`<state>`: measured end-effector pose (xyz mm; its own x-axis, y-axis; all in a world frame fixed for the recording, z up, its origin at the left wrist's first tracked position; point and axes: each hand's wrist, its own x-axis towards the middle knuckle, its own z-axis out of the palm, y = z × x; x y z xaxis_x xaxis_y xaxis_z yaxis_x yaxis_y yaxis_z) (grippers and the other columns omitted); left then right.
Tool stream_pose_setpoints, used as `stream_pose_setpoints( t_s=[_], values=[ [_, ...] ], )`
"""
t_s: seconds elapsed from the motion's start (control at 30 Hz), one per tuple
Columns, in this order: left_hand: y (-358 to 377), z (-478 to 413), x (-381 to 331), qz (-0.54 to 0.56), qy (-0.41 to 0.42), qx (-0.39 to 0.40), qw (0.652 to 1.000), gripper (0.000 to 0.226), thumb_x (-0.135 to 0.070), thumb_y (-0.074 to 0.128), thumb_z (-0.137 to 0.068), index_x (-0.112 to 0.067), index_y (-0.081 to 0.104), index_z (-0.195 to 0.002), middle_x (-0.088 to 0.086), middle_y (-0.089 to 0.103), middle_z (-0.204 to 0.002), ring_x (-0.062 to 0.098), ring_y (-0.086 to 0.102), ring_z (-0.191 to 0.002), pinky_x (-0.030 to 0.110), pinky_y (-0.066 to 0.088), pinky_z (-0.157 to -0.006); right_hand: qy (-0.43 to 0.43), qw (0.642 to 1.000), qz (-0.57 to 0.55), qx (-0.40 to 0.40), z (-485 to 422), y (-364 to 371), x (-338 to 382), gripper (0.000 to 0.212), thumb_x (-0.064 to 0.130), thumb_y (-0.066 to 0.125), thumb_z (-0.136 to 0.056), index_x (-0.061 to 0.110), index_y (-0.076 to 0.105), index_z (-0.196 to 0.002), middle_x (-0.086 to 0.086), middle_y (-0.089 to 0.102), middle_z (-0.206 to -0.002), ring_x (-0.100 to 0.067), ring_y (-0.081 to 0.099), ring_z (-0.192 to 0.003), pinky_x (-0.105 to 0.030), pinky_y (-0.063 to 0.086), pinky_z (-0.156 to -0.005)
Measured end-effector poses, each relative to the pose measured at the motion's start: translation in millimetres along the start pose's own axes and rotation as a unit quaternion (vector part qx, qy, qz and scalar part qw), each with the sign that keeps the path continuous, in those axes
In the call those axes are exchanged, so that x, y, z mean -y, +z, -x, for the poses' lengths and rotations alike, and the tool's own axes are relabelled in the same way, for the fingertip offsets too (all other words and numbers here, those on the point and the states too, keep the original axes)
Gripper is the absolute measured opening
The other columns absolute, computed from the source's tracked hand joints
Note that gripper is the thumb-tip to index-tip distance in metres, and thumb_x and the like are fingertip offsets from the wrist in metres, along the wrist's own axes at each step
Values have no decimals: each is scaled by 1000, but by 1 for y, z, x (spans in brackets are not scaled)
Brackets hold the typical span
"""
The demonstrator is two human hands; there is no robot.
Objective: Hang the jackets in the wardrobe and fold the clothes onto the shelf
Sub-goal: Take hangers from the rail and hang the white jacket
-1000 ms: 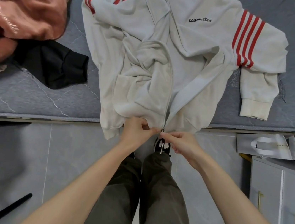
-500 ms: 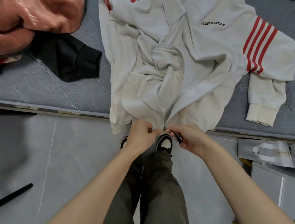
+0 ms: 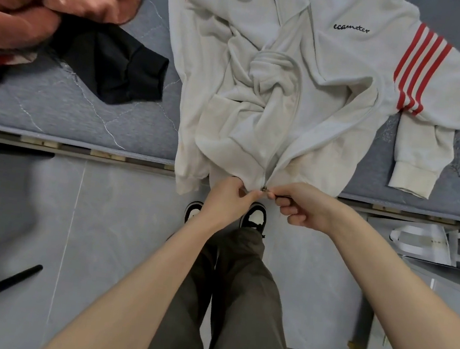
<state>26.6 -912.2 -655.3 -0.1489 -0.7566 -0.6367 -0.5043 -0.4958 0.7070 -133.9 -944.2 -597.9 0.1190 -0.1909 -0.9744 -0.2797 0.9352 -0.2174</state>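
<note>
My left hand (image 3: 227,198) is pinching the hem of the white zip jacket (image 3: 307,76); my right hand (image 3: 303,206), just beside it, is gripping the zipper slider (image 3: 264,189). The jacket is lying beyond both hands on the bed (image 3: 71,108). I am judging it best to hold the hem taut and seat the pin fully.

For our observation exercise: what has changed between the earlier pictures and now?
Hardly anything. The right hand has curled tighter, pinching the zip slider at the hem of the white jacket; the left hand still holds the hem beside it. The jacket and black garment lie as before on the bed.
</note>
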Motion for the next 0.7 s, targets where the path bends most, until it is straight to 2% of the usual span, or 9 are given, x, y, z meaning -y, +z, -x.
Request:
stream_pose_setpoints(
  t_s=[0.07,0.17,0.27,0.33,0.43,0.5,0.57,0.63,0.7],
  values=[
    [-1,1,1,-1,1,5,1000,33,-39,65,-87,-6,66,-86,6,62,-69,17,57,-64,33,46,-62,12,998,-53,10,0,0,1,22,13,49,-93,15,54,-71,7,31,-53,-5,22,-40,-15,13,-34],
    [-3,6,9,1,-10,18,1000,35,-35,65,-88,0,66,-91,17,69,-84,30,65,-82,43,52,-75,19,978,-206,10,3,-5,12,25,13,48,-95,14,52,-71,7,32,-49,-3,23,-35,-14,12,-33],
    [-8,17,31,-46,-52,32,997,35,-35,64,-88,-1,65,-84,8,63,-68,28,63,-74,33,47,-61,-40,946,-320,-3,8,-26,35,24,12,45,-95,16,48,-71,8,31,-47,-3,24,-33,-14,11,-32],
    [-12,26,46,-57,-86,24,994,29,-35,62,-89,-8,63,-77,0,59,-65,22,60,-70,28,41,-57,-80,953,-291,-24,12,-34,46,23,13,44,-96,16,47,-74,9,32,-48,-4,25,-33,-14,14,-30],
    [-19,30,51,-79,-123,23,989,24,-29,57,-93,-13,62,-76,2,64,-75,18,59,-76,28,41,-60,-105,974,-197,-42,12,-20,44,22,17,45,-98,17,50,-76,9,34,-48,-3,25,-35,-14,14,-30],
    [-25,32,44,-182,-125,81,972,28,-33,52,-95,-12,66,-83,1,69,-86,17,61,-82,30,47,-71,-111,984,-137,-40,11,-8,39,22,21,46,-97,18,51,-77,10,35,-48,-3,26,-36,-15,14,-31],
    [-31,35,28,-290,-104,122,943,39,-45,50,-93,-16,66,-73,-4,71,-78,15,63,-81,30,50,-77,-112,988,-98,-38,14,-6,38,21,23,47,-97,18,51,-77,10,35,-48,-3,25,-37,-15,15,-32],
    [-34,33,3,-334,-45,60,940,47,-56,47,-90,-19,58,-64,-5,66,-67,15,62,-73,29,49,-69,-107,991,-67,-42,16,-9,40,20,23,48,-96,18,52,-77,10,34,-49,-4,24,-38,-15,15,-31],
    [-29,24,-26,-341,29,-47,939,50,-63,45,-87,-18,50,-67,-5,56,-65,16,55,-65,28,40,-57,-104,993,-43,-36,18,-11,40,21,23,48,-96,17,53,-77,9,34,-50,-4,24,-39,-15,15,-30]
  ],
)
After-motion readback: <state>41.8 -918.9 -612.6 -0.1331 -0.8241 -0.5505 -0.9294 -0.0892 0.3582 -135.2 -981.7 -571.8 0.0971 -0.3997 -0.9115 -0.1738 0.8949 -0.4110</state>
